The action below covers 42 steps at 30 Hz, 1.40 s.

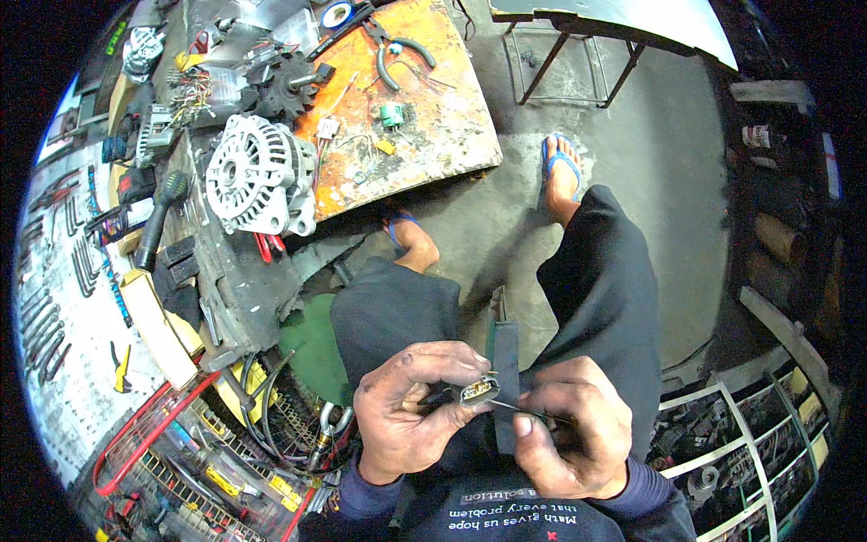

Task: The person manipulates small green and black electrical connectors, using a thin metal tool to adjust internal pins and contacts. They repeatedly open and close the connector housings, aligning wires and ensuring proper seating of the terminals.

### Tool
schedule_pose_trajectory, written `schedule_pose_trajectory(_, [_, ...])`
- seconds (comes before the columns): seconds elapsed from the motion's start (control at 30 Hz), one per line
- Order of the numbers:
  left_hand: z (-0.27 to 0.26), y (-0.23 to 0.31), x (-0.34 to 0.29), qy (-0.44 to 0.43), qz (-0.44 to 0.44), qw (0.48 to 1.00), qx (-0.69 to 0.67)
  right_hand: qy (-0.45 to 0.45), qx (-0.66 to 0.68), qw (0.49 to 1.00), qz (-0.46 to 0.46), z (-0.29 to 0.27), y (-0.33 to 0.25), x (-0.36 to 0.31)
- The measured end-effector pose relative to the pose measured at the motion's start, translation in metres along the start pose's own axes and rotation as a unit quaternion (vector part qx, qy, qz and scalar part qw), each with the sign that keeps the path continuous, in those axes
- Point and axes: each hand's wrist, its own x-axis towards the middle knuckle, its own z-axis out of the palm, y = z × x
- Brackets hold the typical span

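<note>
Just above my lap, my left hand (417,406) pinches a small dark oval connector (479,391) between thumb and fingers. Its open face, with brass-coloured contacts inside, points up. My right hand (578,429), fingers bent together, grips a thin dark metal pick (506,406). The pick's tip reaches the connector's near edge; whether it enters the connector cannot be made out. Most of the pick's rear end is hidden by my right fingers.
An alternator housing (257,172) stands by the worn orange board (452,135), which bears pliers (397,61) and a green component (391,115). Hand tools (41,330) lie far left. A red-framed rack (113,452) is lower left, a parts shelf (736,452) lower right.
</note>
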Motion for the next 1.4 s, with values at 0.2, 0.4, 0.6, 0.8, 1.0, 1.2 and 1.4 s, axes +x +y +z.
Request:
schedule_pose_trajectory(0.2, [0.004,0.001,-0.001,0.003,-0.012,1.0,0.01,-0.005,-0.008,1.0,-0.004,0.004,0.006,-0.002])
schedule_pose_trajectory(0.4, [0.006,0.002,-0.001,0.016,-0.02,0.999,0.042,-0.009,-0.013,1.0,-0.011,0.006,0.012,-0.002])
schedule_pose_trajectory(0.6, [0.001,-0.001,-0.002,0.013,-0.025,0.996,0.079,-0.014,-0.023,1.0,-0.013,0.008,0.015,-0.002])
schedule_pose_trajectory(0.8, [0.0,0.001,0.0,0.007,-0.025,0.994,0.102,-0.015,-0.014,1.0,0.007,0.008,0.012,0.001])
schedule_pose_trajectory(1.0, [0.003,0.001,-0.001,0.016,-0.03,0.996,0.084,-0.025,-0.005,1.0,-0.014,0.008,0.018,-0.001])
schedule_pose_trajectory(1.2, [0.001,-0.002,-0.002,0.02,-0.032,0.995,0.091,-0.036,0.001,0.999,-0.005,0.007,0.018,-0.001])
schedule_pose_trajectory(1.4, [0.001,0.0,0.0,0.021,-0.036,0.991,0.126,-0.056,0.006,0.998,-0.014,0.006,0.02,0.001])
